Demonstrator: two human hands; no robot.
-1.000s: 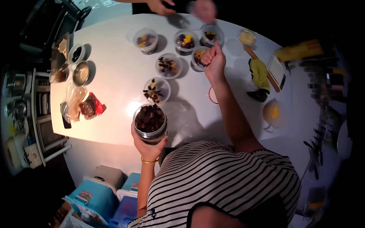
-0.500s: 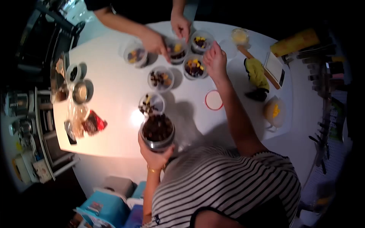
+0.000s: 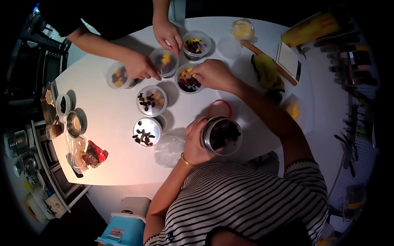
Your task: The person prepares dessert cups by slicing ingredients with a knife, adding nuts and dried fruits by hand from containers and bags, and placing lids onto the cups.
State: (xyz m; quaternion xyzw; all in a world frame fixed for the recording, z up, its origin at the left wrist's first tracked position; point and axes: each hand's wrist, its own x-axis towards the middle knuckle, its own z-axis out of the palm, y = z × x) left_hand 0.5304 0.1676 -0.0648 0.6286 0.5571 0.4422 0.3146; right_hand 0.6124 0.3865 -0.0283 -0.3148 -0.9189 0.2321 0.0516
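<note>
My left hand [image 3: 198,141] is wrapped round a wide clear jar [image 3: 223,135] of dark dried fruit, tilted over the table's near edge. My right hand [image 3: 214,75] reaches over a round tub [image 3: 188,84] holding yellow and dark pieces; its fingers are pinched together at the contents, and what they hold is too small to make out. Left of it stand a tub with dark and orange pieces [image 3: 151,101] and a lid-like dish with dark dried fruit [image 3: 146,132]. Behind is another tub with yellow pieces [image 3: 196,44].
A co-worker's two hands [image 3: 141,65] [image 3: 167,36] are at a tub [image 3: 163,62] across the table. A red ring lid [image 3: 220,108] lies behind the jar. At right are a yellow-green cloth [image 3: 267,71] and a scale [image 3: 288,61]; at left, a steel bowl [image 3: 74,124] and red packet [image 3: 95,154].
My left hand has carried the jar right and tilted it. My right hand has lowered to the tub. The co-worker's hands have come in over the tubs, and the view has shifted.
</note>
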